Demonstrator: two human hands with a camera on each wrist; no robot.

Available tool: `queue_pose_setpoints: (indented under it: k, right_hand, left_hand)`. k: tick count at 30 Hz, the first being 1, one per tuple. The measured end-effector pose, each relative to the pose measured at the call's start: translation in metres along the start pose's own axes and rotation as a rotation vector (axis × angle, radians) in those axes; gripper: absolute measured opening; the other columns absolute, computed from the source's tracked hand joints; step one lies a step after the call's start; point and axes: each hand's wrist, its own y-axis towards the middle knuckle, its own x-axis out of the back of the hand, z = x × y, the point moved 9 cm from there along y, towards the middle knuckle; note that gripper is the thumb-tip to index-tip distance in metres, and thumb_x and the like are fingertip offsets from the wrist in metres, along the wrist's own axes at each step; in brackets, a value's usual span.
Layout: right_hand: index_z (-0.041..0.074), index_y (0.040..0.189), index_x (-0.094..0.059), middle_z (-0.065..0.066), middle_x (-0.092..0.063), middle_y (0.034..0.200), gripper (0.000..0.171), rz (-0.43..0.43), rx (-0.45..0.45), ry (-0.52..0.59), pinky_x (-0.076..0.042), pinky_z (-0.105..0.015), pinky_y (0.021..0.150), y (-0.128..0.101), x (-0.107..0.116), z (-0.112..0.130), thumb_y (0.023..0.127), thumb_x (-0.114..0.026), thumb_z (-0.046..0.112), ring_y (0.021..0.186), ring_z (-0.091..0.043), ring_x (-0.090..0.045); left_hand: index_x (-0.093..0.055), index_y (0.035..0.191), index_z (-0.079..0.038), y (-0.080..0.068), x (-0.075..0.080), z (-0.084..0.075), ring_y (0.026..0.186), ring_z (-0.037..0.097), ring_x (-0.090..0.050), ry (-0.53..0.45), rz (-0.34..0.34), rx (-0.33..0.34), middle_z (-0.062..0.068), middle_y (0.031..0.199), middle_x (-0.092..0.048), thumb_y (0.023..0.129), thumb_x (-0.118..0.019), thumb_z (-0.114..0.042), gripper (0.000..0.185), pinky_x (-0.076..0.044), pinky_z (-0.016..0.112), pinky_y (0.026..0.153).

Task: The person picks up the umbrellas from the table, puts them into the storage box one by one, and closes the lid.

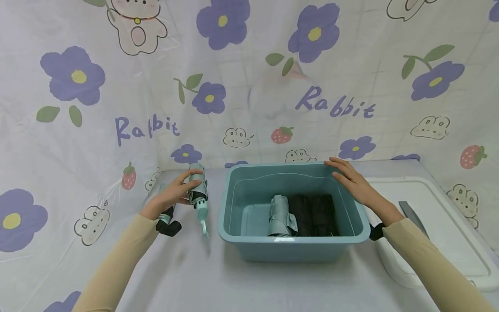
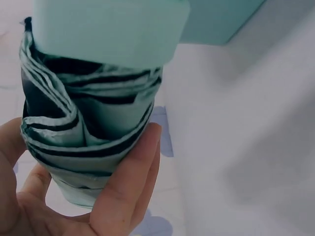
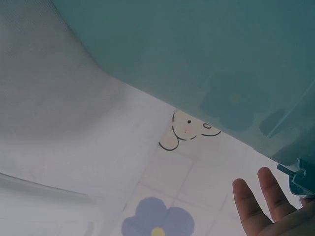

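My left hand (image 1: 171,196) grips a folded mint-green umbrella (image 1: 199,190) to the left of the bin, its handle and strap pointing down toward me. In the left wrist view, fingers and thumb wrap the pleated cloth of the umbrella (image 2: 93,128). At the blue-green plastic bin (image 1: 288,251), my right hand (image 1: 356,186) rests on the far right of the rim with fingers extended. Inside the bin lie a pale blue-green folded umbrella (image 1: 280,216) and two black rolled bundles (image 1: 312,214), side by side toward the right.
Behind my left wrist is another blue-green object (image 1: 163,187), mostly hidden. To the right of the bin lies a large white lid (image 1: 448,225) with a grey strip (image 1: 413,216) on it. A patterned curtain (image 1: 249,121) hangs behind the table.
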Motion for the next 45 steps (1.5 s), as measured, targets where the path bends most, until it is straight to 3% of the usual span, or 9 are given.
queue_pose_setpoints:
  k: [7, 13, 22, 29, 37, 45]
  right_hand:
    - [0.004, 0.142, -0.035, -0.02, -0.019, 0.15, 0.043, 0.01, 0.004, -0.002, -0.017, -0.068, 0.099, 0.0, -0.001, 0.0, 0.101, -0.037, 0.019, 0.136, -0.044, -0.017]
    - [0.005, 0.141, -0.036, -0.019, -0.02, 0.15, 0.043, 0.006, 0.001, -0.004, -0.017, -0.069, 0.1, 0.0, 0.0, 0.001, 0.101, -0.038, 0.018, 0.136, -0.044, -0.017]
    - [0.006, 0.142, -0.035, -0.019, -0.019, 0.15, 0.043, 0.009, -0.012, 0.0, -0.017, -0.068, 0.1, 0.0, 0.001, 0.001, 0.101, -0.038, 0.02, 0.136, -0.043, -0.017]
    - [0.004, 0.141, -0.035, -0.02, -0.019, 0.15, 0.043, 0.013, -0.008, -0.002, -0.017, -0.068, 0.1, 0.0, -0.001, 0.0, 0.101, -0.038, 0.019, 0.136, -0.044, -0.017]
    - [0.004, 0.141, -0.035, -0.02, -0.019, 0.15, 0.043, 0.005, -0.008, 0.002, -0.016, -0.069, 0.099, 0.0, -0.001, -0.002, 0.101, -0.038, 0.019, 0.136, -0.045, -0.016]
    - [0.005, 0.142, -0.035, -0.02, -0.019, 0.15, 0.043, 0.003, -0.001, 0.008, -0.016, -0.069, 0.099, 0.001, 0.0, -0.002, 0.101, -0.038, 0.018, 0.136, -0.044, -0.016]
  left_hand:
    - [-0.035, 0.137, -0.027, -0.011, -0.003, -0.017, 0.081, 0.028, -0.064, 0.004, 0.034, 0.009, 0.012, 0.145, -0.022, 0.095, -0.049, -0.039, 0.046, -0.051, 0.047, 0.08]
    - [-0.034, 0.137, -0.03, -0.013, -0.007, -0.035, 0.075, 0.026, -0.061, -0.057, 0.074, 0.013, 0.011, 0.14, -0.025, 0.095, -0.051, -0.038, 0.046, -0.052, 0.045, 0.076]
    - [-0.035, 0.135, -0.035, -0.017, -0.013, -0.062, 0.1, 0.035, -0.058, 0.009, 0.11, 0.003, 0.005, 0.145, -0.022, 0.092, -0.053, -0.043, 0.047, -0.051, 0.044, 0.08]
    - [-0.036, 0.134, -0.034, -0.025, -0.028, -0.09, 0.099, 0.034, -0.056, 0.03, 0.158, 0.004, 0.004, 0.144, -0.025, 0.092, -0.054, -0.041, 0.045, -0.05, 0.045, 0.083]
    - [-0.037, 0.13, -0.031, -0.019, -0.049, -0.111, 0.086, 0.029, -0.061, 0.046, 0.257, -0.014, 0.01, 0.129, -0.039, 0.093, -0.054, -0.038, 0.042, -0.05, 0.046, 0.083]
    - [-0.04, 0.127, -0.034, -0.006, -0.067, -0.115, 0.08, 0.025, -0.055, 0.087, 0.306, -0.01, 0.011, 0.122, -0.042, 0.089, -0.06, -0.042, 0.044, -0.052, 0.045, 0.079]
